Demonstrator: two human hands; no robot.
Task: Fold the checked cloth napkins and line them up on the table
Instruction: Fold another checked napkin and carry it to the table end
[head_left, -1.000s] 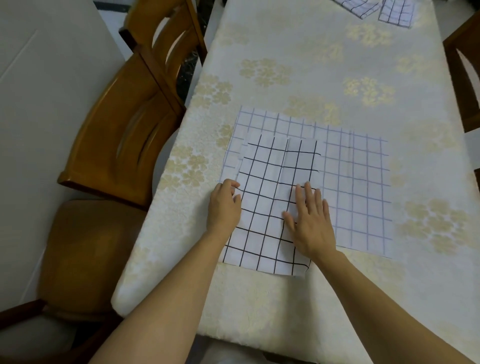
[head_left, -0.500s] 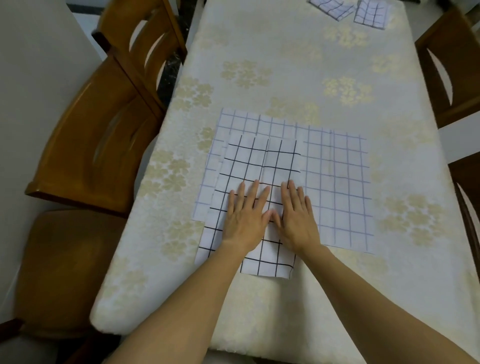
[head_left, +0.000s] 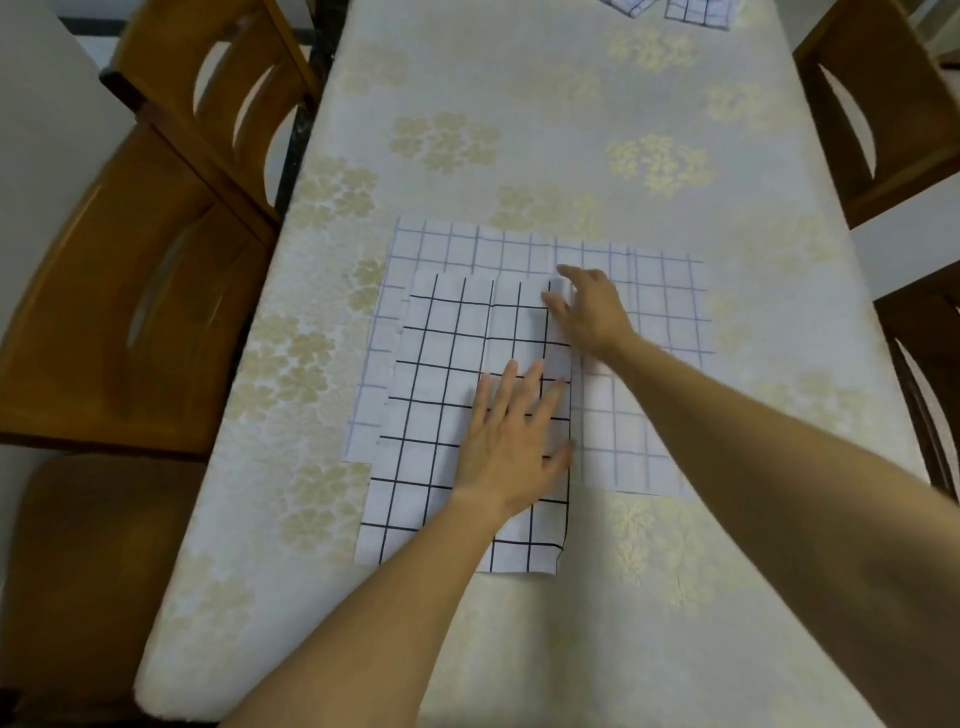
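I watched the left hand lie flat, fingers straight and slightly spread, pressing down on the right half of the white cloth napkin with black checks. The right hand reached to that napkin's far right corner, where thumb and forefinger pinched the raised corner, though blur softened it. The napkin lay by the tabletop's near edge, on top of a larger white napkin with pale violet checks, which was spread flat on the cream flowered tablecloth. Other checked napkins sat at the far edge.
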